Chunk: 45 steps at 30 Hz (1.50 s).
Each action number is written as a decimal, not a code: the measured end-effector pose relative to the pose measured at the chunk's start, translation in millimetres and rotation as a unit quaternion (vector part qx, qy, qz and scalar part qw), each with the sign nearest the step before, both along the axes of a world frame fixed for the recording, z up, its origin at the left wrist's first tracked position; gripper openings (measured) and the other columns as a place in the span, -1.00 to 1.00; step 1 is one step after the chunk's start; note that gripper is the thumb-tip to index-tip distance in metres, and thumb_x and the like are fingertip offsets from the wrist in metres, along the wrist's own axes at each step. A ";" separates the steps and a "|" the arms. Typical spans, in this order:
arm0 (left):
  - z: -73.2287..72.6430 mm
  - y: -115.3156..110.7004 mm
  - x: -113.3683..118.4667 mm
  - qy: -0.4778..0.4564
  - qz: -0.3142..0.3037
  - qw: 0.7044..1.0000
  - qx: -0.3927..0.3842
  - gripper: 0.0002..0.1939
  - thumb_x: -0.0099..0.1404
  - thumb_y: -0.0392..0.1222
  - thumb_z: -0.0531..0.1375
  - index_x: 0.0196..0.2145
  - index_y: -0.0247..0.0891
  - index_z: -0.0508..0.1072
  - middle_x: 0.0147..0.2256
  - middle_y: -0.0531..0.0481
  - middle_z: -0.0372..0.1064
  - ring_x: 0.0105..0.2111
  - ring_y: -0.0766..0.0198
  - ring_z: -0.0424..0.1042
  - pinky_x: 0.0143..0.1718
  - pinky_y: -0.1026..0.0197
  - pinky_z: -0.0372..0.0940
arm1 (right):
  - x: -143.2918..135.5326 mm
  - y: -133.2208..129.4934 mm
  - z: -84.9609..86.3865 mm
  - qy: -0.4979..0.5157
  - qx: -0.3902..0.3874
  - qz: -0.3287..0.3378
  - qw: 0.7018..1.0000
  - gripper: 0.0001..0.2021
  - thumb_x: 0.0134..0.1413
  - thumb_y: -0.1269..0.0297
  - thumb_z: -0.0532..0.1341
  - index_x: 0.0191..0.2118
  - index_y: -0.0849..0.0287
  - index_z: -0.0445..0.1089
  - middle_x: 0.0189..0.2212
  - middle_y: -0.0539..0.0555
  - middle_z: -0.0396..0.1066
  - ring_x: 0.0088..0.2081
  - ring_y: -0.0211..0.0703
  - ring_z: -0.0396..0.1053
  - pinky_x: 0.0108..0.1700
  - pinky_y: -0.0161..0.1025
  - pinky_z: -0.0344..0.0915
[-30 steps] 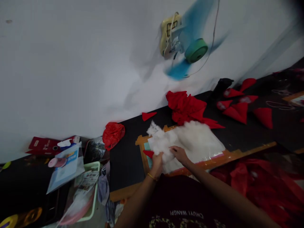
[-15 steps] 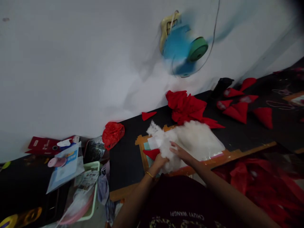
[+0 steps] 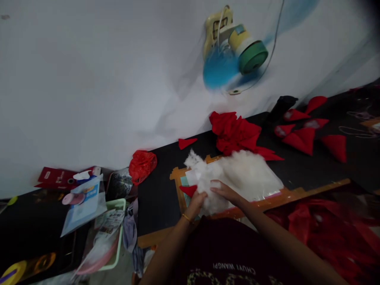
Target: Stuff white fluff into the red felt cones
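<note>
My left hand point(image 3: 197, 202) is closed around a red fabric cone point(image 3: 187, 190), whose pointed end sticks out to the left. White fluffy stuffing point(image 3: 208, 198) lies between my two hands and hides the cone's other end. My right hand point(image 3: 226, 192) faces the left one with its fingers curled into the stuffing. A larger heap of stuffing point(image 3: 247, 172) spreads over the taped sheet just beyond my right hand.
A red cloth pile point(image 3: 234, 132) and a small red triangle point(image 3: 187, 143) lie near the wall. Several red cones point(image 3: 299, 140) rest at the right. A red plastic bag point(image 3: 142, 166) sits left, above a pale green basket point(image 3: 120, 233). A blurred fan point(image 3: 252, 57) hangs on the wall.
The view has shifted slightly. My right hand has drawn a little closer to my left hand, its fingers lower against the stuffing. The left hand keeps its hold on the red cone.
</note>
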State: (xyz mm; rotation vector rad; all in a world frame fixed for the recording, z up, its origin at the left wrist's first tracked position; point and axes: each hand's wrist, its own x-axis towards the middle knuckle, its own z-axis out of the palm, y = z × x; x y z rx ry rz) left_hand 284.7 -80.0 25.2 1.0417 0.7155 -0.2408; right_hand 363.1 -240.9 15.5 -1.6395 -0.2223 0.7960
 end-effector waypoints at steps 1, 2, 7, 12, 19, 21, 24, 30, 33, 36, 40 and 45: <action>0.2 0.0 0.9 0.000 0.000 1.000 -0.007 -0.54 -0.11 -0.09 0.38 -0.22 -0.35 0.58 -0.35 -0.14 0.57 -0.34 0.07 0.51 -0.32 0.17 0.37 | 0.6 1.4 -1.1 -0.018 -0.010 0.012 1.000 -0.52 -0.02 0.00 0.30 -0.01 0.14 0.48 -0.09 0.16 0.55 -0.07 0.13 0.47 -0.03 -0.07 0.41; 0.3 0.1 1.5 -0.002 -0.001 1.000 -0.012 -0.56 -0.10 -0.06 0.39 -0.26 -0.36 0.58 -0.37 -0.15 0.57 -0.34 0.07 0.51 -0.31 0.16 0.37 | 1.3 2.8 -3.1 -0.039 -0.024 0.019 0.999 -0.56 -0.07 0.02 0.31 -0.08 0.15 0.52 -0.13 0.17 0.57 -0.10 0.16 0.48 -0.03 -0.05 0.42; -4.9 -1.7 2.9 -0.005 0.021 1.000 0.011 -0.54 -0.17 -0.11 0.45 -0.28 -0.37 0.58 -0.36 -0.16 0.57 -0.35 0.08 0.50 -0.29 0.15 0.36 | 4.3 6.8 -14.5 -0.088 -0.078 0.002 0.993 -0.68 -0.13 0.07 0.28 -0.26 0.15 0.58 -0.25 0.13 0.61 -0.17 0.18 0.50 -0.07 -0.04 0.43; -15.7 -2.0 5.1 0.011 0.092 0.994 0.052 -0.57 -0.11 -0.09 0.41 -0.25 -0.34 0.56 -0.34 -0.15 0.57 -0.37 0.10 0.51 -0.34 0.17 0.35 | 6.8 2.5 -27.2 -0.090 -0.123 -0.039 0.988 -0.67 -0.13 0.02 0.26 -0.34 0.16 0.55 -0.35 0.15 0.60 -0.26 0.12 0.50 -0.19 -0.10 0.43; -11.5 8.9 1.7 -0.015 0.029 0.999 0.016 -0.43 -0.07 -0.03 0.38 -0.11 -0.38 0.52 -0.28 -0.21 0.58 -0.33 0.04 0.52 -0.29 0.13 0.36 | 6.2 -9.6 -31.2 -0.046 -0.119 -0.060 0.990 -0.52 -0.07 -0.07 0.26 -0.15 0.24 0.53 -0.29 0.20 0.59 -0.25 0.11 0.51 -0.21 -0.06 0.46; -8.5 10.9 0.8 -0.021 -0.014 1.000 0.004 -0.42 -0.07 -0.07 0.40 -0.09 -0.41 0.53 -0.28 -0.23 0.58 -0.34 0.04 0.51 -0.28 0.11 0.37 | 3.7 -12.5 -22.0 -0.010 -0.048 -0.037 0.998 -0.37 -0.07 -0.09 0.33 0.10 0.16 0.44 0.00 0.19 0.53 -0.04 0.09 0.48 -0.06 -0.07 0.45; -8.0 8.8 4.5 -0.031 -0.064 0.997 0.009 -0.43 -0.08 -0.20 0.41 -0.06 -0.41 0.54 -0.23 -0.22 0.58 -0.32 0.06 0.49 -0.23 0.08 0.37 | 0.4 -11.2 -8.7 0.060 0.006 -0.015 0.998 -0.18 0.01 -0.14 0.32 0.37 -0.03 0.13 0.32 0.18 0.22 0.18 0.10 0.33 0.02 -0.02 0.43; -6.4 -1.9 18.5 -0.063 -0.111 0.991 0.032 -0.49 -0.23 -0.49 0.39 -0.21 -0.35 0.59 -0.19 -0.14 0.56 -0.14 0.04 0.45 -0.01 0.12 0.34 | -0.6 12.1 -16.2 -0.006 -0.039 -0.057 0.998 -0.60 -0.07 -0.05 0.33 -0.18 0.13 0.53 -0.21 0.11 0.57 -0.17 0.02 0.47 -0.12 -0.12 0.42; -0.7 3.8 11.7 -0.065 -0.111 0.992 0.001 -0.43 -0.02 -0.23 0.43 0.00 -0.26 0.51 -0.05 -0.17 0.51 -0.16 0.10 0.48 -0.15 0.17 0.39 | 3.5 12.0 -26.2 -0.024 -0.066 -0.139 0.988 -0.69 -0.12 -0.01 0.29 -0.36 0.14 0.45 -0.40 0.06 0.51 -0.32 -0.05 0.43 -0.27 -0.18 0.38; -0.3 11.4 0.6 -0.033 -0.108 0.993 -0.038 -0.39 0.05 -0.03 0.42 0.05 -0.20 0.45 -0.10 -0.16 0.50 -0.30 0.21 0.48 -0.40 0.26 0.34 | 6.6 5.1 -29.8 -0.025 -0.070 -0.193 0.978 -0.66 -0.10 -0.02 0.24 -0.29 0.15 0.41 -0.38 0.09 0.50 -0.38 -0.09 0.39 -0.36 -0.22 0.33; -11.3 8.7 -2.0 0.016 -0.066 0.998 -0.018 -0.44 -0.12 0.01 0.48 -0.18 -0.33 0.54 -0.36 -0.11 0.49 -0.47 0.27 0.40 -0.50 0.30 0.22 | 5.3 5.5 -27.6 -0.024 -0.055 -0.217 0.974 -0.64 -0.14 -0.05 0.24 -0.30 0.13 0.37 -0.44 0.05 0.46 -0.45 -0.14 0.35 -0.42 -0.26 0.28; -19.2 11.9 1.7 0.016 0.022 0.999 0.042 -0.49 -0.16 0.03 0.48 -0.30 -0.34 0.53 -0.44 -0.04 0.47 -0.53 0.34 0.30 -0.53 0.30 0.14 | 4.6 4.8 -23.1 -0.027 -0.054 -0.236 0.970 -0.63 -0.14 -0.07 0.24 -0.32 0.13 0.33 -0.48 0.03 0.42 -0.48 -0.16 0.31 -0.44 -0.25 0.26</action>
